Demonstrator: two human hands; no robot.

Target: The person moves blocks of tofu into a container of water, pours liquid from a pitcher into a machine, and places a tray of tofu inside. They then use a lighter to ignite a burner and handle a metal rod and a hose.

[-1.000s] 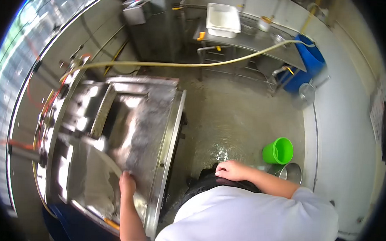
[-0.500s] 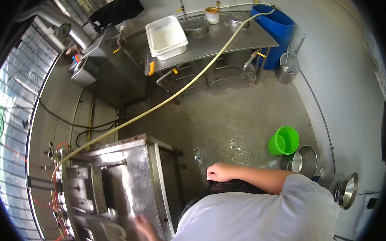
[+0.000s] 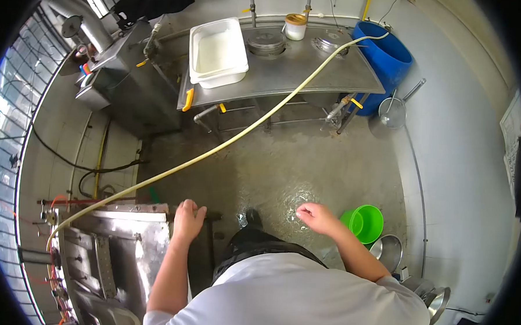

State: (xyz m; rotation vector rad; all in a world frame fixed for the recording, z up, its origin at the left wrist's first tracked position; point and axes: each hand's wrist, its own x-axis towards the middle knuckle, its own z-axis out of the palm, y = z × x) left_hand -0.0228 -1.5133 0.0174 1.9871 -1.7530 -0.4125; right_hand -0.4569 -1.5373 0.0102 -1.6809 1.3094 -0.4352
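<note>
My left hand (image 3: 189, 219) hovers by the right edge of the metal machine (image 3: 151, 248), its thumb apart from the fingers and nothing in it. In front of my body is my right hand (image 3: 316, 216), fingers curled in loosely, with no object showing in them. The wet floor (image 3: 266, 163) lies beneath it. Close to my right forearm stands a bright green bucket (image 3: 365, 223), and beside that a steel pot (image 3: 387, 252).
A pale hose (image 3: 238, 136) stretches across the room from the machine to a blue barrel (image 3: 387, 57). The steel table (image 3: 311, 74) at the back carries a white tub (image 3: 219, 53) and a lidded jar (image 3: 295, 27). A strainer (image 3: 393, 112) stands by the right wall.
My body and view have turned left toward the back table. My left hand has moved forward from over the machine to its edge; my right hand is still curled in front of me.
</note>
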